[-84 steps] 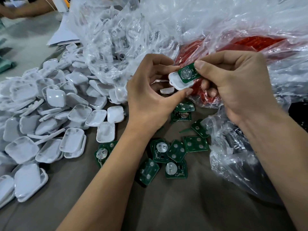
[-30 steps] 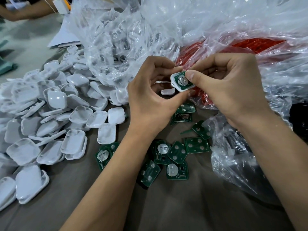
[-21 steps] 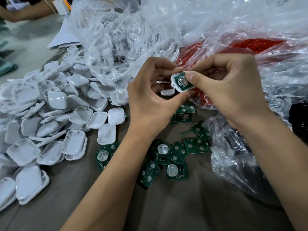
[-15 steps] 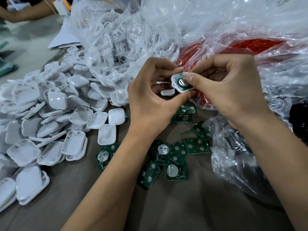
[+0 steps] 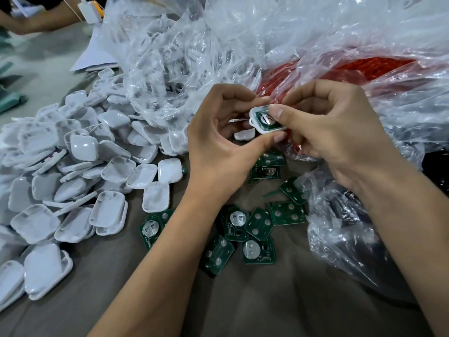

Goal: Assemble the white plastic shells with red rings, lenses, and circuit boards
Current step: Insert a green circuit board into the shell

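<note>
A small white plastic shell (image 5: 255,125) is held up in the middle of the head view, with a green circuit board (image 5: 265,119) lying inside it, its round metal battery clip facing me. My left hand (image 5: 218,147) pinches the shell between thumb and fingers from the left. My right hand (image 5: 335,132) grips it from the right, its thumb pressing on the board. Several loose green circuit boards (image 5: 252,229) lie on the grey table below. A heap of white shells (image 5: 73,181) lies at the left.
A clear bag of shells (image 5: 165,64) sits behind the heap. A bag of red rings (image 5: 359,69) lies behind my hands. Another clear bag with dark parts (image 5: 345,229) is at the right. Another person's arm (image 5: 34,20) rests at the far left top.
The board, first held tilted above the shell by my right hand, now sits inside the shell. My right thumb has moved onto it. Both hands stay in place.
</note>
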`<move>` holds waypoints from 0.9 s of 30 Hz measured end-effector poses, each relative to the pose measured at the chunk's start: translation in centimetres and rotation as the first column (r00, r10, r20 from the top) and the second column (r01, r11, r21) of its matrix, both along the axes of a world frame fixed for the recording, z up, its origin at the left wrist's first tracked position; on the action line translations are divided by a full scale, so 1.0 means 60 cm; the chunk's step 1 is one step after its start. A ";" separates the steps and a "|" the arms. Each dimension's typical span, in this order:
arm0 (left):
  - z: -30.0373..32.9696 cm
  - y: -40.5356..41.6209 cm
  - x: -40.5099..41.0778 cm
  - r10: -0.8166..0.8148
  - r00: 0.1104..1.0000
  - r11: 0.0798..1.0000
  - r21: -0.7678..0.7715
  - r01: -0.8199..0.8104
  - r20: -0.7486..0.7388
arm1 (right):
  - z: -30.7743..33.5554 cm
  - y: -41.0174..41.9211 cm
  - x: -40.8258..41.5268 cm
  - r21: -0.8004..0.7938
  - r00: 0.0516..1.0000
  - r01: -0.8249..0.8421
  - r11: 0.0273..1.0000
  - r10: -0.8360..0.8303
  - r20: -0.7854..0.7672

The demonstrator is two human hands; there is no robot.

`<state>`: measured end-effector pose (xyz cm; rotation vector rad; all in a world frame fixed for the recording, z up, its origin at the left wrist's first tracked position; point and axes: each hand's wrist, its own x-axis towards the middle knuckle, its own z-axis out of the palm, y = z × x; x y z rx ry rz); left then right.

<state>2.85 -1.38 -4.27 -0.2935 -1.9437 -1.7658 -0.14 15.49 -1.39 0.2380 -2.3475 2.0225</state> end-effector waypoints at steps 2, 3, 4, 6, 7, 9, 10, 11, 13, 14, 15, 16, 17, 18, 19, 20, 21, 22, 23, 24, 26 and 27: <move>0.000 0.000 0.000 -0.027 1.000 0.999 0.031 0.027 0.006 | 0.001 0.002 0.000 -0.093 0.993 -0.055 0.994 0.064 0.096; 0.000 0.000 -0.001 -0.041 0.999 0.998 0.038 0.041 0.010 | 0.002 0.003 0.000 -0.123 0.989 -0.072 0.990 0.087 0.119; 0.000 0.000 -0.001 -0.056 0.998 0.998 0.040 0.055 0.015 | 0.003 0.003 0.000 -0.146 0.986 -0.082 0.986 0.101 0.130; 0.001 -0.001 -0.001 -0.073 0.997 0.997 0.034 0.072 0.029 | 0.004 0.003 0.000 -0.164 0.987 -0.083 0.983 0.103 0.121; 0.001 0.000 -0.001 -0.079 0.996 0.996 0.034 0.078 0.035 | 0.004 0.002 0.001 -0.165 0.990 -0.075 0.983 0.093 0.106; 0.002 0.000 -0.001 -0.091 0.994 0.995 0.044 0.089 0.053 | 0.003 0.002 0.002 -0.163 0.995 -0.055 0.985 0.068 0.076; 0.002 0.000 -0.002 -0.094 0.993 0.995 0.048 0.090 0.068 | 0.002 0.002 0.002 -0.159 0.997 -0.044 0.986 0.054 0.061; 0.002 0.001 -0.002 -0.095 0.991 0.995 0.050 0.091 0.090 | 0.001 0.001 0.002 -0.155 0.998 -0.032 0.987 0.040 0.046; 0.001 0.002 -0.002 -0.085 0.986 0.996 0.047 0.079 0.144 | -0.001 0.000 0.002 -0.153 1.000 -0.013 0.988 0.016 0.021; 0.001 0.004 -0.002 -0.076 0.983 0.997 0.044 0.070 0.167 | -0.001 0.000 0.001 -0.151 1.000 -0.006 0.988 0.008 0.010; 0.000 0.005 -0.002 -0.076 0.980 0.997 0.047 0.069 0.184 | -0.002 0.000 0.001 -0.145 1.000 0.000 0.989 0.000 -0.002; 0.000 0.006 -0.002 -0.087 0.977 0.995 0.059 0.077 0.194 | -0.003 -0.001 0.001 -0.135 1.000 0.004 0.991 -0.006 -0.013; 0.000 0.007 -0.001 -0.105 0.974 0.993 0.079 0.091 0.200 | -0.004 -0.001 0.000 -0.124 1.000 0.007 0.992 -0.010 -0.025; 0.000 0.007 -0.001 -0.124 0.971 0.989 0.104 0.104 0.205 | -0.005 -0.002 0.000 -0.113 0.999 0.009 0.994 -0.013 -0.036; 0.001 0.007 -0.001 -0.139 0.968 0.985 0.129 0.114 0.210 | -0.006 -0.002 -0.001 -0.103 0.999 0.011 0.995 -0.015 -0.044; 0.001 0.007 0.000 -0.150 0.965 0.982 0.148 0.119 0.215 | -0.007 -0.002 -0.001 -0.096 0.999 0.012 0.995 -0.017 -0.050; 0.001 0.006 0.000 -0.156 0.963 0.979 0.161 0.122 0.218 | -0.008 -0.003 -0.001 -0.093 0.998 0.011 0.996 -0.016 -0.054; 0.002 0.006 0.000 -0.160 0.963 0.978 0.167 0.124 0.218 | -0.008 -0.003 -0.001 -0.091 0.998 0.008 0.996 -0.014 -0.057; 0.002 0.006 -0.001 -0.160 0.963 0.978 0.169 0.125 0.217 | -0.009 -0.003 -0.001 -0.088 0.998 0.004 0.996 -0.009 -0.061; 0.002 0.006 -0.001 -0.158 0.964 0.978 0.169 0.123 0.214 | -0.009 -0.002 -0.001 -0.082 0.998 -0.002 0.997 -0.003 -0.064; 0.002 0.007 -0.001 -0.150 0.967 0.979 0.168 0.116 0.207 | -0.010 -0.002 -0.001 -0.066 0.998 -0.012 0.998 0.007 -0.070; 0.002 0.007 -0.001 -0.148 0.968 0.979 0.170 0.114 0.203 | -0.010 -0.002 -0.002 -0.062 0.997 -0.014 0.998 0.010 -0.072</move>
